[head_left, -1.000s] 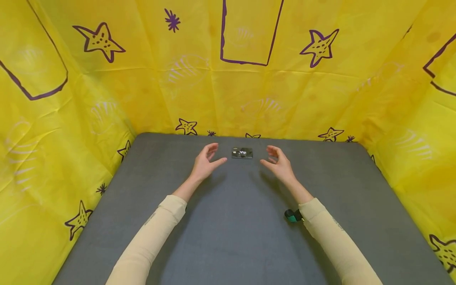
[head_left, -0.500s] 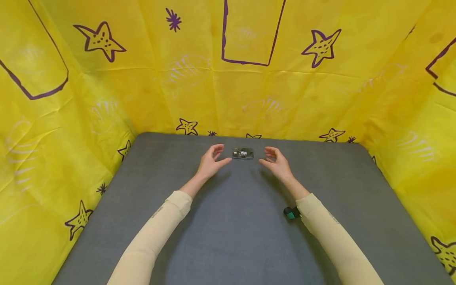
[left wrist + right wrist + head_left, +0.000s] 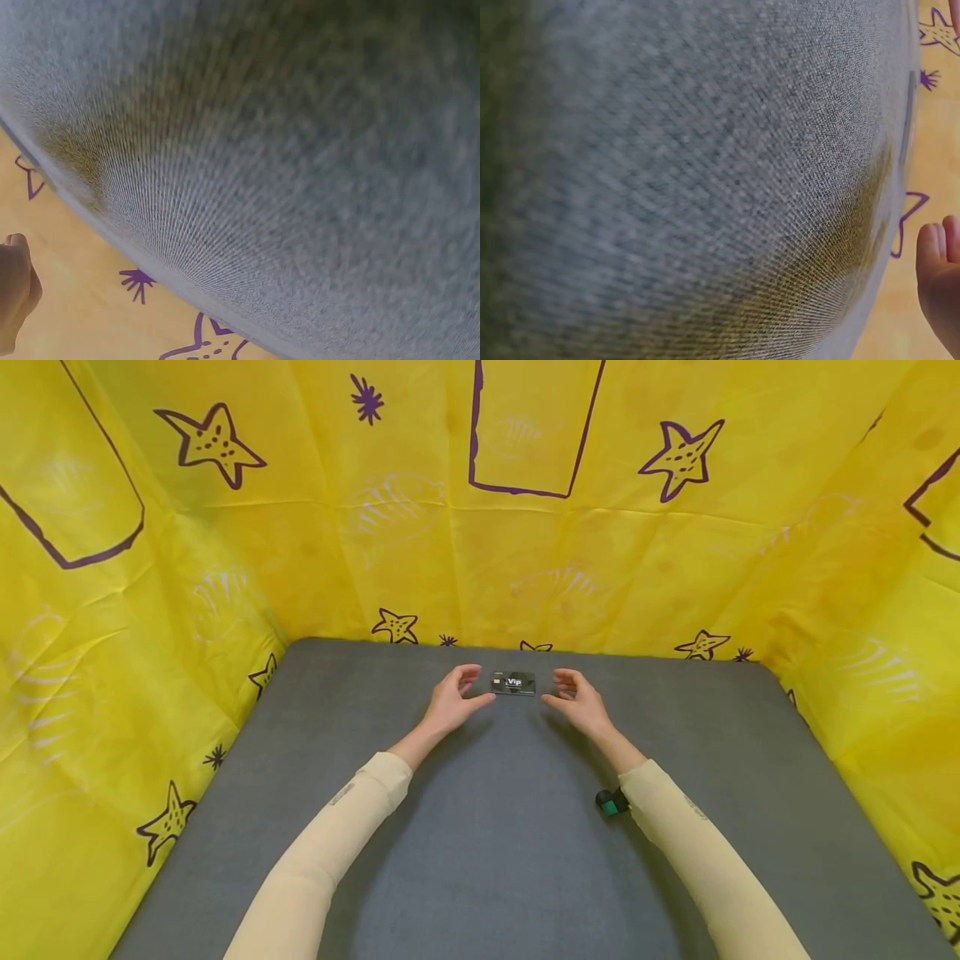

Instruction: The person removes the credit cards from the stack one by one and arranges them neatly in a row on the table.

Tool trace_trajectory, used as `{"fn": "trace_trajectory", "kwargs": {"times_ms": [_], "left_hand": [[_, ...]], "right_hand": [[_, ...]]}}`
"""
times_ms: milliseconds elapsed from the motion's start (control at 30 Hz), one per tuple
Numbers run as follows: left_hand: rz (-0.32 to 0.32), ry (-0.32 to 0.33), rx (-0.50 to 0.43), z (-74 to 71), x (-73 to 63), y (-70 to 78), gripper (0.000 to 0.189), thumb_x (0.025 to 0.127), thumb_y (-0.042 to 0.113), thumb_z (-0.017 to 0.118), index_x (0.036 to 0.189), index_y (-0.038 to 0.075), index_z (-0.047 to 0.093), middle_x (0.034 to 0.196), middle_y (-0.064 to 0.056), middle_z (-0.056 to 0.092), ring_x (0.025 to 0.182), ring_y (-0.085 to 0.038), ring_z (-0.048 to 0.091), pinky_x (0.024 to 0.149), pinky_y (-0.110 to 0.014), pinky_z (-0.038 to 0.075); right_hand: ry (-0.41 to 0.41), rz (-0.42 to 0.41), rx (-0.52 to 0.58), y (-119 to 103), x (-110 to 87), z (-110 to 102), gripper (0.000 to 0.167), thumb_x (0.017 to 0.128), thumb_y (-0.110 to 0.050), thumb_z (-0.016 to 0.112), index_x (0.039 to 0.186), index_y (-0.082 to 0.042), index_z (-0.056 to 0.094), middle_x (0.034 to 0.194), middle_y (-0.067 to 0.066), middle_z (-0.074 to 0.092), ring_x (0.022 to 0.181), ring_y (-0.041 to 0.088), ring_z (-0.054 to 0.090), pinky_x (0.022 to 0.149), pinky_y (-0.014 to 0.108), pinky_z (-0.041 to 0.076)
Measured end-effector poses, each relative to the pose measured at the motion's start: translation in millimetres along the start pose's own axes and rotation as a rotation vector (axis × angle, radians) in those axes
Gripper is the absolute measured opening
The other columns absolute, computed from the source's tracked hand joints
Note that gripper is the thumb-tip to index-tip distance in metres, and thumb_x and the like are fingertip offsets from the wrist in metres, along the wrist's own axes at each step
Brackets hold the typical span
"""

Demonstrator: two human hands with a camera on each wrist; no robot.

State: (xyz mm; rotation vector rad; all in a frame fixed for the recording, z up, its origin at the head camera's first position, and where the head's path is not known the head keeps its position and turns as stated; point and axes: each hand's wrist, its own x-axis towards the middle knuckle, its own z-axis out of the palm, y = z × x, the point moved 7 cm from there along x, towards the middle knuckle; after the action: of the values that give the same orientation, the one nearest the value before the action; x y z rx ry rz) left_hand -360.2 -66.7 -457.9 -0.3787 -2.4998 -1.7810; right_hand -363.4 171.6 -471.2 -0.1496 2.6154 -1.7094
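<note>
A small black card [image 3: 513, 683] printed with "Vip" and a chip mark lies flat near the far side of the grey table. My left hand [image 3: 452, 700] is just left of it, thumb apart from the fingers, the thumb tip right at the card's near left corner. On the other side, my right hand [image 3: 582, 702] has its thumb and bent fingers spread toward the card's right edge, with a narrow gap between. Neither hand holds anything. Part of the left hand [image 3: 15, 292] shows at the left wrist view's edge. The right wrist view catches some of the right hand [image 3: 941, 289].
Grey cloth covers the table [image 3: 480, 860]. Yellow curtains [image 3: 450, 552] with purple starfish drawings stand behind it and along both sides. A black and green device [image 3: 611, 802] sits under the right sleeve cuff.
My left hand has moved right, up to the card's left edge. My right hand has shifted slightly left toward it. The card stays in place on the table.
</note>
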Motion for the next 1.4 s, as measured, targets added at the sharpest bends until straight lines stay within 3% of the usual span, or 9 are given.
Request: {"fn": "trace_trajectory", "kwargs": {"times_ms": [900,1167,1400], "left_hand": [[-0.018,-0.094,0.204,10.1,23.7,-6.9,0.057,0.083,0.012,0.078,0.132,-0.002,0.051,0.13,-0.017,0.056,0.121,-0.029,0.054,0.104,-0.035,0.041],[-0.018,-0.122,0.256,13.4,27.9,-9.4,0.055,0.085,0.013,0.076,0.131,-0.002,0.051,0.129,-0.017,0.056,0.12,-0.03,0.053,0.104,-0.037,0.041],[-0.011,-0.158,0.296,17.7,31.8,-14.4,0.053,0.086,0.012,0.075,0.131,-0.004,0.051,0.128,-0.019,0.055,0.12,-0.031,0.052,0.103,-0.038,0.041]], "right_hand": [[-0.073,0.028,-0.152,3.3,20.9,7.5,0.059,0.089,-0.02,0.072,0.14,-0.003,0.047,0.135,0.017,0.053,0.124,0.033,0.049,0.103,0.045,0.04],[-0.059,0.009,-0.174,3.1,24.1,7.8,0.056,0.088,-0.022,0.073,0.135,-0.002,0.051,0.131,0.017,0.056,0.119,0.032,0.052,0.1,0.044,0.042],[-0.076,0.026,-0.196,10.7,31.8,12.6,0.056,0.088,-0.016,0.072,0.137,0.0,0.049,0.133,0.018,0.055,0.119,0.032,0.051,0.102,0.043,0.04]]}}
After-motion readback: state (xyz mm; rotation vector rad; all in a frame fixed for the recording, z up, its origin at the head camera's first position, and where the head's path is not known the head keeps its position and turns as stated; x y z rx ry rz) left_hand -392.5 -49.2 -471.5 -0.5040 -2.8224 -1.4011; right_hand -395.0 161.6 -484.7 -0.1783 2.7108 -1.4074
